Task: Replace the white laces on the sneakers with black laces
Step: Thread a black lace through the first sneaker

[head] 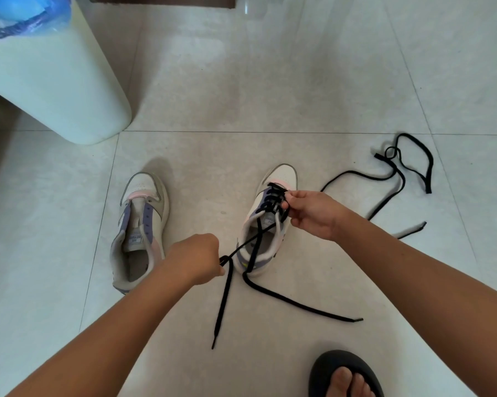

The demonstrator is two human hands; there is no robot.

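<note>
Head view shows the black lace [265, 237] half threaded through the right sneaker [265, 222] on the floor [270, 96], left hand [197, 260] fisted on one strand, right hand [310, 213] pinching at the eyelets; best pull evenly, keeping the lace flat, before starting the unlaced left sneaker [139, 230].

Pale tiled floor [270, 81] with dark grout lines; a white cylindrical bin [58, 81] stands at upper left, lined with a blue plastic bag [17, 15]; a bare foot in a dark slipper [344, 373] rests at the lower right edge.
</note>
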